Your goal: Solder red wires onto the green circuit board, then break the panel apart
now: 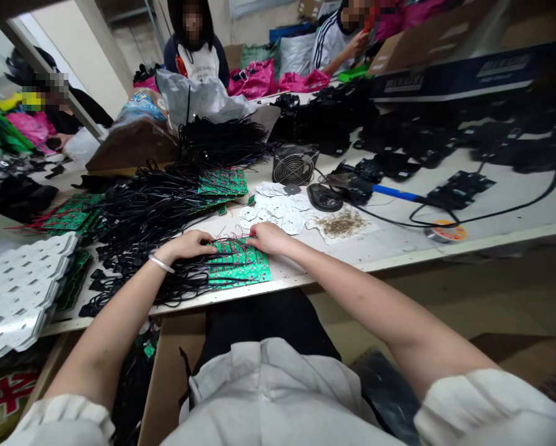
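A green circuit board panel [241, 266] lies near the table's front edge, with rows of black cables and thin red wires across it. My left hand [192, 244], a pale bangle on its wrist, is closed at the panel's far left corner on a black cable. Over the far right part of the panel, my right hand [266, 238] pinches with thumb and fingers; what lies between them is too small to make out. Black cables [139, 210] spread in a thick pile left of the panel. Another green panel [225, 181] lies behind it, under cables.
White discs [278, 207] lie beyond my right hand, before a small fan [295, 165]. To the right are a blue-handled soldering iron [394, 192], a solder spool [446, 231] and brown crumbs [343, 223]. White trays [18, 285] stack at left. Several people sit beyond.
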`<act>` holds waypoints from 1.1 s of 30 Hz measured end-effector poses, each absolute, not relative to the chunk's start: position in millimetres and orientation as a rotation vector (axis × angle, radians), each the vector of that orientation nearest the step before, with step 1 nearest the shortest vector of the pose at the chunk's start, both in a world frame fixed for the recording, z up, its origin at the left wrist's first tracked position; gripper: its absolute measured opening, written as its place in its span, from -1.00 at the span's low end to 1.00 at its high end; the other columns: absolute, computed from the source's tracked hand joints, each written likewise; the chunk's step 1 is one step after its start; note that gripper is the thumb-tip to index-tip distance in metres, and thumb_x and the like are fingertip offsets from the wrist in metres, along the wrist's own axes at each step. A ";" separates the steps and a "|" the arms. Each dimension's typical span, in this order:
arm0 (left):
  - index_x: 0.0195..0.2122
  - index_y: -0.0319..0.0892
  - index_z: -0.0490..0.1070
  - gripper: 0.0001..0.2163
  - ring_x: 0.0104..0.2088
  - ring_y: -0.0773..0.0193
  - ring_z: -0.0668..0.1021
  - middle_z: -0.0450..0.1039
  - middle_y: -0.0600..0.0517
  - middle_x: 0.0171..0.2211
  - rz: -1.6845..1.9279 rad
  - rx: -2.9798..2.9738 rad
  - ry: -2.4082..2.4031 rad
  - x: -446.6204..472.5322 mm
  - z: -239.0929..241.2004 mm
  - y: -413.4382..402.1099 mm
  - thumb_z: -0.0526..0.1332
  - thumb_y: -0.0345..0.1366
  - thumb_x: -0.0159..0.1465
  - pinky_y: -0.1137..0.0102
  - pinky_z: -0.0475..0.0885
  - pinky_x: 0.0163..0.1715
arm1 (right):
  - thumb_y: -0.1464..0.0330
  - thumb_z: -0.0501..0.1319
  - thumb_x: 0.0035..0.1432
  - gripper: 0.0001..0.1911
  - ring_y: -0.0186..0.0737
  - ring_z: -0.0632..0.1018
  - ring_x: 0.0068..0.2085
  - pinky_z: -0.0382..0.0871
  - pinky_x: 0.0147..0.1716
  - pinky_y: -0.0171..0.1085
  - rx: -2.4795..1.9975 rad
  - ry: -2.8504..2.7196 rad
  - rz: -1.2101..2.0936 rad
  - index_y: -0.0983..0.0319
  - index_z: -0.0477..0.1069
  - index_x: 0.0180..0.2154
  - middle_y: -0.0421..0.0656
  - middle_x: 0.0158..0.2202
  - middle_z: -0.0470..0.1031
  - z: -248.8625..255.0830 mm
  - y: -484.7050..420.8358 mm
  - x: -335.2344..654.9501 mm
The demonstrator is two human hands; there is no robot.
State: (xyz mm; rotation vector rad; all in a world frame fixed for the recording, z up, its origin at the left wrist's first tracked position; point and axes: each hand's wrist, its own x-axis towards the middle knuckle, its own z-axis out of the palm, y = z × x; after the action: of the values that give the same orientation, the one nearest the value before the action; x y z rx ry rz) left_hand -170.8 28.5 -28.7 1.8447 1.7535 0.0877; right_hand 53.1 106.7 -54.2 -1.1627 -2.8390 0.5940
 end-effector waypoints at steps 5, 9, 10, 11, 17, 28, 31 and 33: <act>-0.52 -0.24 0.43 -0.65 -0.55 0.40 0.24 0.24 0.16 -0.65 0.221 1.766 1.847 -170.8 -40.2 19.5 0.24 0.02 0.03 0.47 0.12 -0.52 | 0.26 0.10 0.26 -0.72 -0.01 0.54 -0.16 0.36 -0.19 -0.17 -1.163 -2.804 0.516 0.33 0.46 -0.24 0.08 -0.20 0.51 -54.6 100.9 50.9; -0.53 -0.25 0.43 -0.66 -0.54 0.40 0.25 0.26 0.14 -0.62 0.333 1.726 1.815 -172.9 -46.7 15.5 0.23 -0.01 0.04 0.47 0.14 -0.51 | 0.32 0.20 0.15 -0.78 -0.07 0.52 -0.16 0.35 -0.20 -0.24 -1.087 -2.828 0.575 0.34 0.45 -0.22 0.09 -0.14 0.49 -55.1 106.9 47.1; -0.50 -0.26 0.45 -0.66 -0.52 0.39 0.26 0.28 0.13 -0.60 0.361 1.720 1.799 -174.0 -46.7 14.6 0.22 -0.02 0.06 0.47 0.15 -0.49 | 0.32 0.22 0.13 -0.76 -0.10 0.52 -0.16 0.34 -0.21 -0.27 -1.063 -2.828 0.598 0.34 0.45 -0.20 0.07 -0.12 0.48 -55.5 109.9 46.5; -0.47 -0.27 0.46 -0.66 -0.51 0.39 0.28 0.31 0.13 -0.58 0.388 1.715 1.782 -174.9 -46.0 13.7 0.20 -0.02 0.07 0.48 0.17 -0.48 | 0.30 0.23 0.13 -0.73 -0.13 0.51 -0.16 0.33 -0.22 -0.30 -1.046 -2.822 0.621 0.34 0.43 -0.16 0.04 -0.12 0.49 -56.1 112.9 46.0; -0.46 -0.27 0.50 -0.72 -0.51 0.39 0.30 0.35 0.13 -0.58 0.438 1.669 1.732 -169.6 -40.9 11.2 0.25 -0.10 0.04 0.49 0.20 -0.47 | 0.19 0.19 0.17 -0.66 -0.22 0.52 -0.26 0.30 -0.29 -0.34 -0.988 -2.806 0.742 0.27 0.43 -0.10 -0.09 -0.26 0.55 -56.0 116.0 37.3; -0.45 -0.26 0.51 -0.71 -0.51 0.36 0.35 0.41 0.10 -0.57 0.568 1.563 1.758 -171.0 -48.5 15.7 0.28 -0.10 -0.01 0.46 0.23 -0.48 | 0.39 0.24 0.06 -0.46 -0.12 0.53 -0.14 0.35 -0.20 -0.28 -1.019 -2.763 0.891 0.34 0.27 0.10 0.03 -0.06 0.50 -43.0 113.7 20.0; -0.38 -0.26 0.53 -0.69 -0.44 0.31 0.44 0.49 0.07 -0.48 0.571 1.554 1.686 -173.6 -43.9 16.5 0.30 -0.09 -0.02 0.43 0.32 -0.38 | 0.38 0.21 0.11 -0.58 -0.28 0.54 -0.25 0.35 -0.26 -0.39 -0.854 -2.801 1.044 0.32 0.37 0.03 -0.10 -0.15 0.56 -44.5 123.0 15.7; -0.34 -0.24 0.54 -0.67 -0.39 0.27 0.48 0.53 0.05 -0.43 0.562 1.551 1.648 -175.0 -41.5 17.0 0.32 -0.10 -0.04 0.40 0.36 -0.31 | 0.41 0.19 0.12 -0.68 -0.34 0.53 -0.25 0.33 -0.25 -0.43 -0.729 -2.830 1.109 0.28 0.45 -0.05 -0.17 -0.18 0.57 -47.6 125.8 11.0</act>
State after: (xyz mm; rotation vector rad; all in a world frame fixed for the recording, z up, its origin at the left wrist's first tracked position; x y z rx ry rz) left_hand -175.0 17.0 -41.5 1.5509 1.6480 0.5623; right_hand 11.0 125.8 -47.6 -0.7289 -2.8298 1.1091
